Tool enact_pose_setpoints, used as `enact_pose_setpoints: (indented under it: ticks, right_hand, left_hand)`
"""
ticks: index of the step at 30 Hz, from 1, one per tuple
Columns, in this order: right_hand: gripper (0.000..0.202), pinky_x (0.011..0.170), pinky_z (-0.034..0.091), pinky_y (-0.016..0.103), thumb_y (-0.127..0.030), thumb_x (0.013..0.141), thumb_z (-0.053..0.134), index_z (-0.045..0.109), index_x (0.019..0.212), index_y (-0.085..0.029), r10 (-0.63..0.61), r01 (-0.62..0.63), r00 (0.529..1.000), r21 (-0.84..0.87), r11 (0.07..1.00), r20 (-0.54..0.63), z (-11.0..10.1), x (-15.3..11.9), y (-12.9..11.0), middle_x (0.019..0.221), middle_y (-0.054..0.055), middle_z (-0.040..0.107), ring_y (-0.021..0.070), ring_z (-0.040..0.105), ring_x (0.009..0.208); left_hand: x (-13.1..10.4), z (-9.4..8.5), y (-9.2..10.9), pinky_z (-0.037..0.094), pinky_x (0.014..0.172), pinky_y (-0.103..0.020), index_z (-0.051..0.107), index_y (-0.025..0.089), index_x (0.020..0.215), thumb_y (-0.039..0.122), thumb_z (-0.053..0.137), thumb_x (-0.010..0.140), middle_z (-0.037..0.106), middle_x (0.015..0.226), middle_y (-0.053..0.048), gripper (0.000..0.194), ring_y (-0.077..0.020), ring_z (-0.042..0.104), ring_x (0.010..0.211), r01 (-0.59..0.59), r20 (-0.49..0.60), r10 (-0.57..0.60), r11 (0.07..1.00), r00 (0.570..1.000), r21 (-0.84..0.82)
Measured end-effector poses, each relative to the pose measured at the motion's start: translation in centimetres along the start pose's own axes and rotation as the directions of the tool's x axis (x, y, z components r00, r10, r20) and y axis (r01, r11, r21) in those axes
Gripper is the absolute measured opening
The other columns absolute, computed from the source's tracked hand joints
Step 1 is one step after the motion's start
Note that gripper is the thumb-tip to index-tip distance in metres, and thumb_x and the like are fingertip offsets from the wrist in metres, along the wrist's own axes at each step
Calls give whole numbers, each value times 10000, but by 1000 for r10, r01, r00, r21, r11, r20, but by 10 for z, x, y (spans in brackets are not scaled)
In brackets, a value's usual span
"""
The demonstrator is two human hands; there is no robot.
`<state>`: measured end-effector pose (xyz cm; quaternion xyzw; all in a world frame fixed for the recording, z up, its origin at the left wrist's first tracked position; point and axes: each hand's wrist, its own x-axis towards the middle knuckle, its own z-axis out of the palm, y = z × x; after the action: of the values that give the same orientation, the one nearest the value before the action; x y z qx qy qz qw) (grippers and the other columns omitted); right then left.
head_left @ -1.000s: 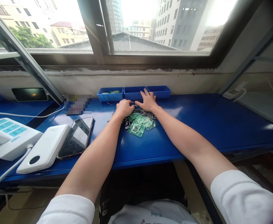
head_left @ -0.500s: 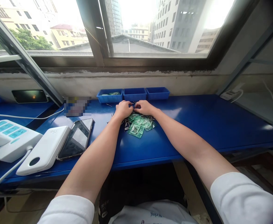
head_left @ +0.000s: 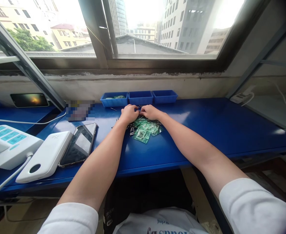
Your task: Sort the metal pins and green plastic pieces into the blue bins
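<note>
Here in front, white cloth sleeves frame two bare forearms, both reaching over a smooth, glossy blue tabletop whose sheen catches window light. And centre stage, the green packets: crinkly, translucent plastic, flat and squarish, lying overlapped with slim pale shapes showing inside. Well to their left sit a white rounded power bank and, closer in, a dark glass phone; farther left, a boxy white power strip with turquoise socket panels.

Just beyond the packets, thin metal pins spread in a dark, spiky scatter, and over them work the hands! Left hand behind the packets' left side, right hand behind their right, fingers curled inward, fingertips nearly meeting. What either grip has clamped, or whether it's fully closed, I can't tell.

Farther behind the packets, three blue plastic bins stand in a row, greenish packaging in the leftmost. Beyond: scuffed pale wall, then a metal-framed window onto bright buildings.
</note>
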<state>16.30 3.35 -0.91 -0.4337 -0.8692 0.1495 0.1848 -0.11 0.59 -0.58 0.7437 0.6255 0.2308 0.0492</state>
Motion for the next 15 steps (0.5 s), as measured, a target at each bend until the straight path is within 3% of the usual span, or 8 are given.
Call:
enact_pose_setpoints:
  ticks: [5,9,15]
  right_hand:
    - [196,679,385,266,-297,902,485,608,833,-161,-9,18,987,54,998,-159,0,0,-3,850,66,658,170,559,764]
    - [199,699,398,265,-311,898,458,568,823,-163,33,46,947,238,970,-320,-4,-1,-9,790,25,621,145,531,730]
    - [349,606,411,267,-493,727,680,530,750,-178,51,125,953,541,832,-299,-7,2,-8,676,-12,572,126,507,619]
  left_hand:
    - [0,-1,2,429,968,-366,711,197,1035,294,490,825,671,1112,-94,320,-259,594,1073,-66,-80,61,996,995,-61]
    - [-1,-2,4,457,926,-329,712,183,1016,298,505,823,703,1022,-78,305,-234,624,990,-189,-145,168,971,975,-146]
    - [-7,-6,8,491,809,-291,709,162,989,314,591,780,728,954,-63,284,-212,646,871,-282,-186,236,919,954,-276]
